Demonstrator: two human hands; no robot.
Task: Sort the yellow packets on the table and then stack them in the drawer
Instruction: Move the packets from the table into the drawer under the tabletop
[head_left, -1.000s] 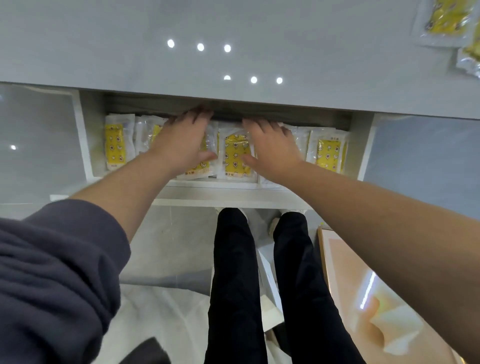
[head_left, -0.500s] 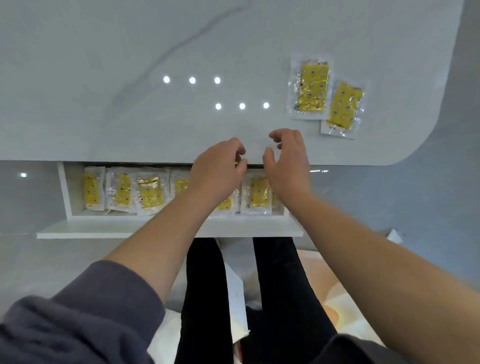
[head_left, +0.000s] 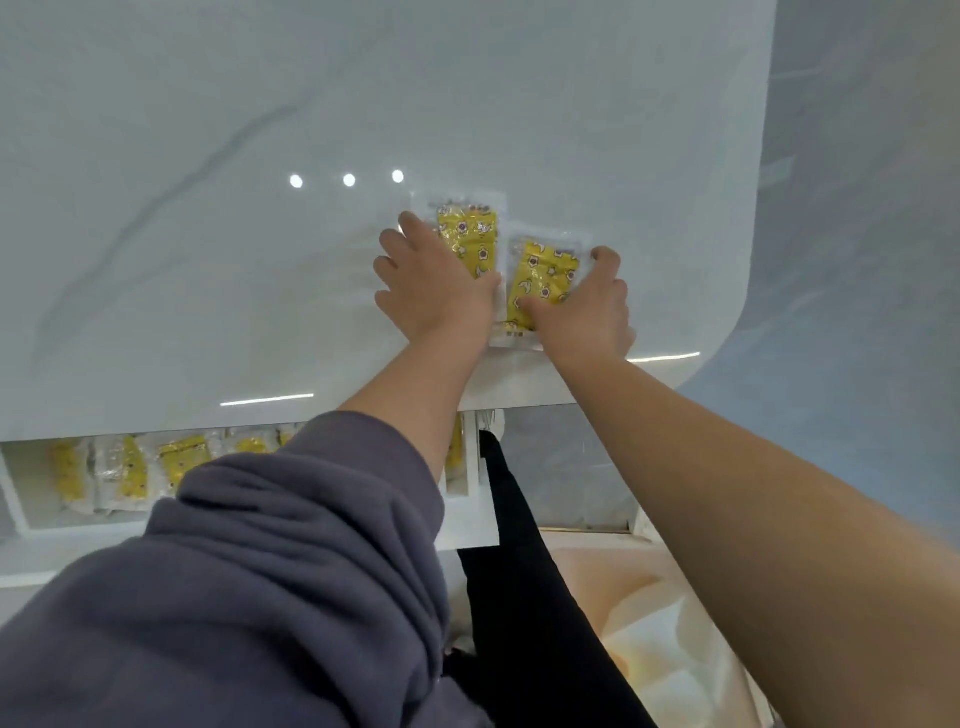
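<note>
Two yellow packets in clear wrap lie side by side on the white table (head_left: 208, 234) near its right front corner. My left hand (head_left: 434, 291) rests on the left packet (head_left: 472, 236), fingers spread along its left edge and thumb across its near end. My right hand (head_left: 587, 312) grips the right packet (head_left: 545, 273), thumb on top and a finger curled round its right edge. Below the table edge the white drawer (head_left: 467, 535) stands pulled out. A row of several yellow packets (head_left: 130, 467) lies inside it, partly hidden by my grey sleeve.
The table's rounded corner and right edge lie just right of my right hand. My legs in black trousers (head_left: 519, 597) stand beside the drawer's right end. Pale floor shows at the lower right.
Both hands left the drawer, rose over the table edge and reached forward onto the two packets on the tabletop. The view tilted up from the drawer to the table.
</note>
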